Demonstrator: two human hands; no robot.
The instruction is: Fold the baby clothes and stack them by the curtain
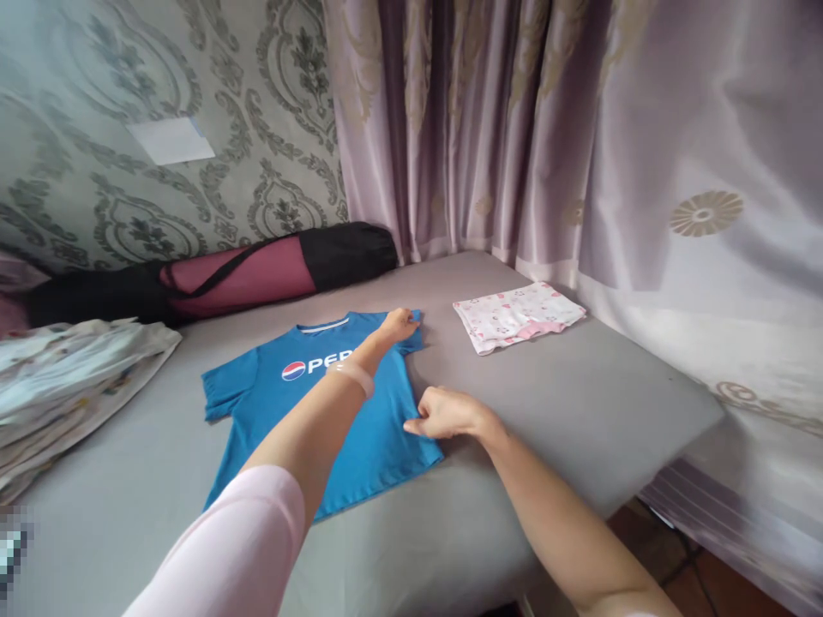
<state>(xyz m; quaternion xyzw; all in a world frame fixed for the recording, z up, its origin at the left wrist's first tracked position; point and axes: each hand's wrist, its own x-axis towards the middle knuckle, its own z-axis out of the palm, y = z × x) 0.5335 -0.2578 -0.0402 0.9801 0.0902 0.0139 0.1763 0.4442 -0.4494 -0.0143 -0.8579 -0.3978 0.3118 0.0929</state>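
A blue T-shirt point(379, 428) with a round red, white and blue logo and white lettering lies spread flat, its collar pointing away from me. My left hand point(399, 324) reaches across it and pinches the sleeve at the far right. Lower down, my right hand point(447, 413) has its fingers closed on the shirt's right side edge, above the hem corner. My left forearm, with a pale bangle point(352, 377) at the wrist, covers part of the lettering and the shirt's middle.
The shirt rests on a grey sheeted bed point(514, 411). A folded white-and-pink patterned garment point(518, 317) lies to the right. A black and maroon long bag point(244, 272) lies along the wall. Crumpled pale cloth point(70, 377) sits at left. Curtains point(469, 128) hang behind and to the right.
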